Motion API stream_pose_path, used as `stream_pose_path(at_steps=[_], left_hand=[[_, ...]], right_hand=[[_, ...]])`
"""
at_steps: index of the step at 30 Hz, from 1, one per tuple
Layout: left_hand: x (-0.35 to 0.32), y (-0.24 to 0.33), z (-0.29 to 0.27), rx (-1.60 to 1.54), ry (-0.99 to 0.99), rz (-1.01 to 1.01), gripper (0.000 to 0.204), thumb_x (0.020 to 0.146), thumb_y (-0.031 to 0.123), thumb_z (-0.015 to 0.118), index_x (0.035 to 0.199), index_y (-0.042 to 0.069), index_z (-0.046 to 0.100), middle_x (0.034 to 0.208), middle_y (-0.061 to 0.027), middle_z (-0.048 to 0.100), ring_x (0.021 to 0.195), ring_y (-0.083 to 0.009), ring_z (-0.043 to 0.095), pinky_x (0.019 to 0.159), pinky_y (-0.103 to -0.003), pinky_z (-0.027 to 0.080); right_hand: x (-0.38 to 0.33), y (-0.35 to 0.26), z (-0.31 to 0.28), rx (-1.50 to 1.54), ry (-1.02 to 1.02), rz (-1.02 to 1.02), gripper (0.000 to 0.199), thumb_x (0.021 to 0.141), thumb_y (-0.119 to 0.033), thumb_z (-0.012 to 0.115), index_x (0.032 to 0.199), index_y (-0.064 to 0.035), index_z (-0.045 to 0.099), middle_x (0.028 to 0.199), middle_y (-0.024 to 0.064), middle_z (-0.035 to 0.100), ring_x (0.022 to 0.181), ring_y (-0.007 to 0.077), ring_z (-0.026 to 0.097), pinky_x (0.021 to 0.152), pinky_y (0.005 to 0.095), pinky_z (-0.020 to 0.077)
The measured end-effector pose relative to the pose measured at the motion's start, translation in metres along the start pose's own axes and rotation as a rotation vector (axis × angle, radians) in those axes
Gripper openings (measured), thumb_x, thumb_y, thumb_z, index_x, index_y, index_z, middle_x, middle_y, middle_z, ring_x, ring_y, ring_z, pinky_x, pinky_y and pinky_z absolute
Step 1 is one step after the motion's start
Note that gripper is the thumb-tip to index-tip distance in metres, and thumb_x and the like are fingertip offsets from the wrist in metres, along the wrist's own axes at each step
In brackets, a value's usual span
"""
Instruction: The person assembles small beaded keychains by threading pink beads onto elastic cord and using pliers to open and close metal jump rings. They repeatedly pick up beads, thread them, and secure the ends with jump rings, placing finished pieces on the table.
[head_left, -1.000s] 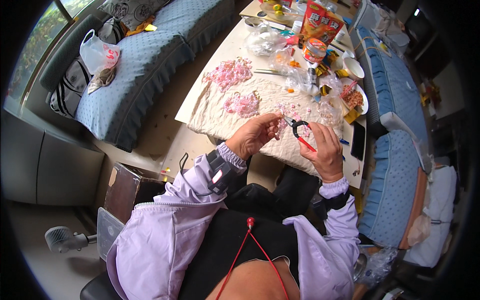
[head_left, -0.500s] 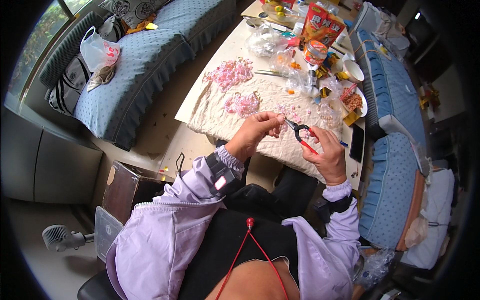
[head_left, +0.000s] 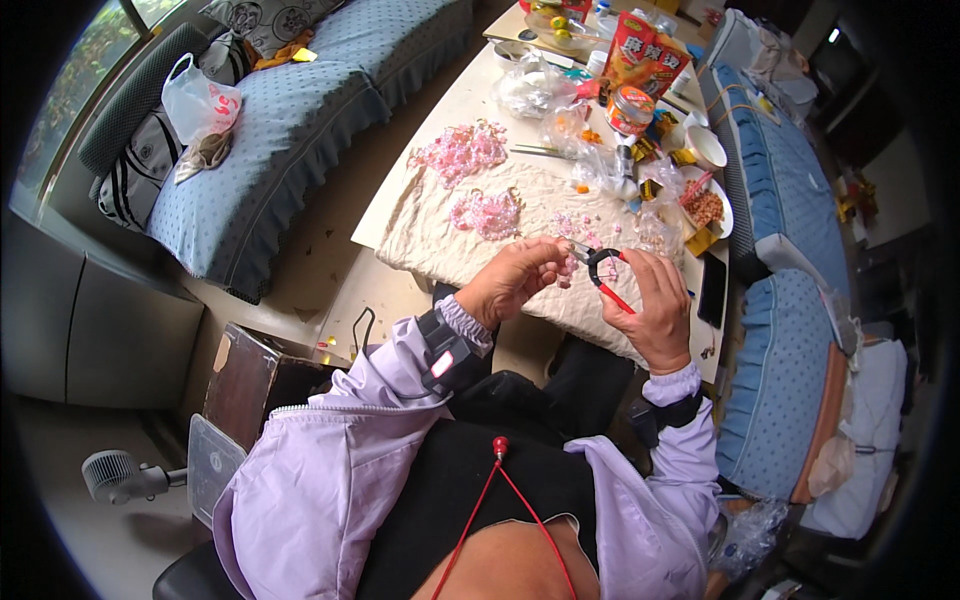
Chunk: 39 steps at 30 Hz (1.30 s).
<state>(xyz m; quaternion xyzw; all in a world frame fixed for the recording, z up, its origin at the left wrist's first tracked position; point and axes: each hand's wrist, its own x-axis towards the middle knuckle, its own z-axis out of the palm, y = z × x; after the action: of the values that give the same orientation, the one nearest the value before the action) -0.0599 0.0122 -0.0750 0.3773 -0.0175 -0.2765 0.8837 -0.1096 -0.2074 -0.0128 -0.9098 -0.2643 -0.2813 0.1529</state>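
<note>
My right hand [head_left: 652, 305] is closed around the red handles of a pair of pliers [head_left: 606, 268], whose dark jaws point left. The plier tips meet the fingertips of my left hand [head_left: 518, 275], which pinch a strand of pink beads [head_left: 567, 268]; part of it hangs below the fingers. What exactly sits between the jaws is too small to make out. Beyond my hands, loose pink beads [head_left: 580, 228] are scattered on a cream cloth [head_left: 420, 225]. Two heaps of pink bead strings, a nearer one [head_left: 486, 213] and a farther one [head_left: 460, 152], lie to the left.
Tweezers [head_left: 542, 151] lie past the heaps. Plastic bags [head_left: 535, 90], an orange-lidded jar [head_left: 630, 108], a red snack pouch [head_left: 645, 55], a white bowl [head_left: 706, 147] and a plate of peanuts [head_left: 722, 208] crowd the table's far right. A black phone [head_left: 712, 290] rests at the right edge.
Both hands stay over the cloth's near part. The pliers have shifted very slightly, and a little more of the pink beads shows under my left fingertips.
</note>
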Motion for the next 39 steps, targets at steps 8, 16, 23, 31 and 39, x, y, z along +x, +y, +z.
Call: stream_pose_path(at_steps=[8,16,23,31,39], left_hand=[[-0.005,0.002,0.008,-0.036,0.033,-0.011,0.014,0.093,0.019,0.068,0.096,0.006,0.065,0.083,0.0002,0.067,0.071,-0.0050,0.062,0.071,-0.016,0.053],[-0.005,0.003,0.006,0.008,0.009,0.033,0.011,0.093,0.014,0.067,0.092,0.003,0.066,0.083,-0.0033,0.067,0.073,-0.0083,0.061,0.066,-0.017,0.048],[-0.009,0.003,0.008,0.004,0.021,0.026,0.010,0.093,0.013,0.066,0.092,0.003,0.067,0.082,-0.0032,0.067,0.074,-0.0090,0.062,0.066,-0.017,0.048],[-0.012,0.003,0.011,0.015,0.020,0.035,0.013,0.093,0.015,0.067,0.096,0.003,0.066,0.084,-0.0032,0.067,0.076,-0.0103,0.062,0.067,-0.017,0.048],[-0.013,0.003,0.012,0.012,0.013,0.054,0.013,0.095,0.017,0.065,0.097,0.004,0.064,0.088,-0.0032,0.067,0.081,-0.0089,0.064,0.074,-0.017,0.051]], right_hand=[[0.002,-0.001,-0.005,0.019,-0.012,0.005,0.055,0.069,-0.019,0.076,0.119,-0.0014,0.058,0.110,0.0133,0.062,0.099,0.0315,0.060,0.088,0.0411,0.0488],[0.004,0.001,-0.007,0.085,-0.063,0.017,0.054,0.070,-0.017,0.076,0.118,0.0003,0.060,0.109,0.0158,0.064,0.098,0.0324,0.061,0.087,0.0404,0.0502],[0.002,0.001,-0.008,0.138,-0.075,0.030,0.053,0.069,-0.013,0.077,0.117,0.0020,0.061,0.108,0.0169,0.065,0.095,0.0326,0.063,0.085,0.0398,0.0518],[-0.001,0.003,-0.007,0.190,-0.080,0.042,0.053,0.069,-0.012,0.078,0.117,0.0028,0.061,0.104,0.0176,0.066,0.092,0.0332,0.065,0.082,0.0395,0.0535],[-0.001,0.001,-0.004,0.190,-0.044,0.038,0.052,0.069,-0.010,0.077,0.117,0.0011,0.060,0.102,0.0158,0.065,0.088,0.0316,0.063,0.079,0.0390,0.0528]])
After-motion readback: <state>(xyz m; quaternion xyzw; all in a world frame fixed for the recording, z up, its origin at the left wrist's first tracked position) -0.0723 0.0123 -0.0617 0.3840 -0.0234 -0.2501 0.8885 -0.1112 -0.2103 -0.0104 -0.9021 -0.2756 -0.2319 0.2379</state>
